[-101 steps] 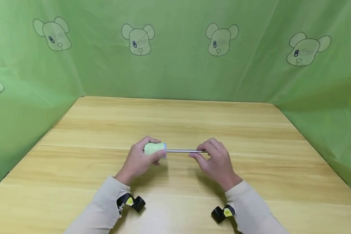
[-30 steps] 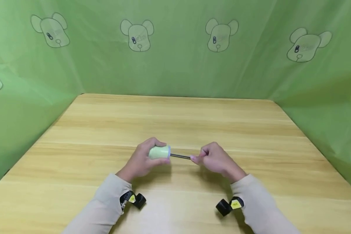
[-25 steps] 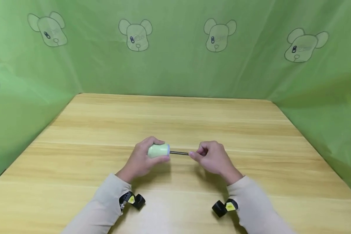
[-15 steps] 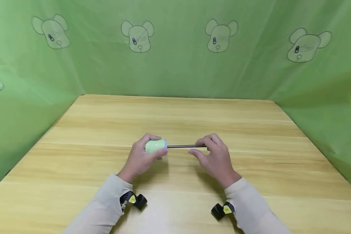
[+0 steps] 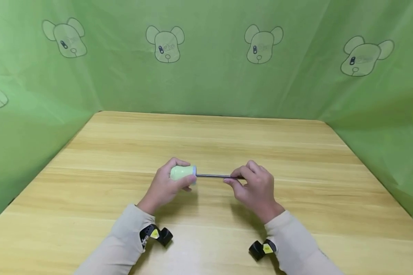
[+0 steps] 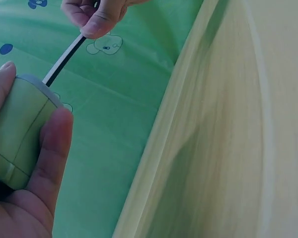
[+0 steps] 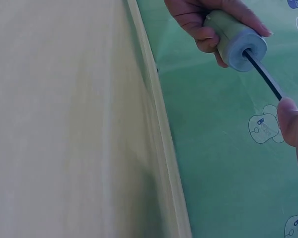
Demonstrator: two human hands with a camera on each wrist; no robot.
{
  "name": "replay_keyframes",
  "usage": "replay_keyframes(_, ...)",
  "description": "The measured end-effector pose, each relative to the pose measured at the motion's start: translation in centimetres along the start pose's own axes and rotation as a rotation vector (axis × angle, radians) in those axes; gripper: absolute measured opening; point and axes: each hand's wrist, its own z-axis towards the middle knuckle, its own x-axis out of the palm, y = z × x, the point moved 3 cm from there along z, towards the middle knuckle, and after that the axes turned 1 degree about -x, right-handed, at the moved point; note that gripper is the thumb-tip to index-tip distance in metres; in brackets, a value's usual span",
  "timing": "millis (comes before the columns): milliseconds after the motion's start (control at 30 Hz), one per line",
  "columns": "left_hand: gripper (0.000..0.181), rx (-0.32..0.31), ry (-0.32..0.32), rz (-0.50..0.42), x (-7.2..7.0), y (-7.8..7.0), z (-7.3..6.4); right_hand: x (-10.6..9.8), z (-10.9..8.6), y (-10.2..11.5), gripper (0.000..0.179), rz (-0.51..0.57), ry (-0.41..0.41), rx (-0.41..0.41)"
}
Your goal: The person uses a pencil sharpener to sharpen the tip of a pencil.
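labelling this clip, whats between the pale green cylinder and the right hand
Only a thin rod, running from the pale green cylinder to the right hand; the head view and both wrist views show it.

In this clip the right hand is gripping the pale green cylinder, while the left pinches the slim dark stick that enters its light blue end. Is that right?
Not quite: the hands are swapped. The head view shows the left hand gripping the pale green cylinder and the right hand pinching the slim dark stick, which enters the light blue end.
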Motion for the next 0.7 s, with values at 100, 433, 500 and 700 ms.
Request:
replay_keyframes(100, 0.039, 0.014, 0.006, 0.027, 0.0, 0.0, 0.0, -0.2, -0.1, -0.1, 0.027, 0.012, 0.053, 0.041)
replay_keyframes(433, 0.039, 0.145, -0.015, 0.245, 0.3, 0.1, 0.1, -0.5, 0.4, -0.8, 0.02, 0.272, 0.594, 0.772)
replay_keyframes(500, 0.039, 0.165, -0.014, 0.261, 0.5, 0.2, 0.1, -0.6, 0.4, -0.9, 0.023, 0.287, 0.669, 0.891)
replay_keyframes(700, 0.038, 0.151, -0.036, 0.248, 0.9, 0.3, 0.2, -0.3, 0.1, -0.9, 0.018, 0.137, 0.494, 0.701)
